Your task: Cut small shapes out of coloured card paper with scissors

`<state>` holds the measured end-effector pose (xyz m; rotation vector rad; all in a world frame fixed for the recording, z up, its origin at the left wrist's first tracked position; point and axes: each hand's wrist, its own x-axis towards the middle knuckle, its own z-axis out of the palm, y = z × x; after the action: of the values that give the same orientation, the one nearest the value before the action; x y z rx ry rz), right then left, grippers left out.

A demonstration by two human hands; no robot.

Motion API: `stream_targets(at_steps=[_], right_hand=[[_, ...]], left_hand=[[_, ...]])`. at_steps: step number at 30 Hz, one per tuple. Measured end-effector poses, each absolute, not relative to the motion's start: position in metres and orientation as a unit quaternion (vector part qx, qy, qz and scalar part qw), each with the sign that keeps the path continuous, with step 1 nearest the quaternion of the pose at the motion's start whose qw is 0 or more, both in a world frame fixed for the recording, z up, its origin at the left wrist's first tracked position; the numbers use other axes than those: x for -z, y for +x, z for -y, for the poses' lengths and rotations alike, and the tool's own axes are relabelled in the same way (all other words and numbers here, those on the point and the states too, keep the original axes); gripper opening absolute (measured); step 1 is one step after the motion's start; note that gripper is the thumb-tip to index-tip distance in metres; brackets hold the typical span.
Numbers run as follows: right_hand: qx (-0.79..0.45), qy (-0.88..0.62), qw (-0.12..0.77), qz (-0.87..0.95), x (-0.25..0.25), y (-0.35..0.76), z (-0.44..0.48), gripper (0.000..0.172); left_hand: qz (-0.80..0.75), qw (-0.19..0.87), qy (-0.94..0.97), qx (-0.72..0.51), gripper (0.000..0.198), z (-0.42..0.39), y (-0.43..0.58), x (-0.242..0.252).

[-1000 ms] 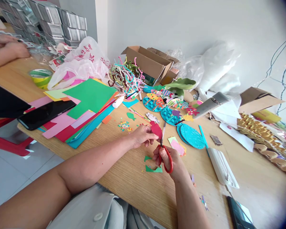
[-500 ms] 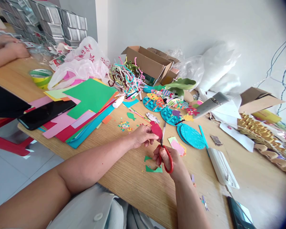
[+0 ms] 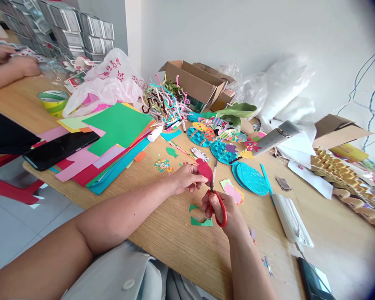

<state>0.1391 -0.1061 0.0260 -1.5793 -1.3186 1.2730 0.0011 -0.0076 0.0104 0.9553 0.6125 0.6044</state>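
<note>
Between thumb and fingers, my left hand [image 3: 189, 179] pinches a small piece of red paper [image 3: 205, 170]. My right hand [image 3: 226, 212] grips red-handled scissors [image 3: 219, 212], fingers through the loops. The scissor blades meet the paper's right lower edge. Beneath my hands, green paper scraps [image 3: 201, 221] lie on the table. A green paper fish [image 3: 171, 152] and a heap of tiny coloured paper bits [image 3: 163, 165] are beyond my left hand. Pink and yellow paper pieces [image 3: 233, 192] rest just right of the scissors.
Coloured paper sheets [image 3: 121, 125] and a black phone [image 3: 61, 150] lie left. Farther back are pipe cleaners [image 3: 167, 102], blue discs with paper fish [image 3: 223, 151] and a cardboard box [image 3: 193, 81]. A white power strip [image 3: 293, 221] lies right. Another person's hands [image 3: 23, 64] are far left.
My hands, the red paper and the scissors have hardly moved. At the far left, the other person's hands have shifted slightly, and patterned cards show there.
</note>
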Motion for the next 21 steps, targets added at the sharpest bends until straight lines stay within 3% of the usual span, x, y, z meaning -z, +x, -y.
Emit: stream_targets(at_steps=[21], right_hand=[[-0.49,-0.614,0.358,0.505,-0.0261,0.1402,0.1065,0.049]], left_hand=[[-0.269,0.804,0.454,-0.274,0.023,0.0066,-0.0003,-0.0078]])
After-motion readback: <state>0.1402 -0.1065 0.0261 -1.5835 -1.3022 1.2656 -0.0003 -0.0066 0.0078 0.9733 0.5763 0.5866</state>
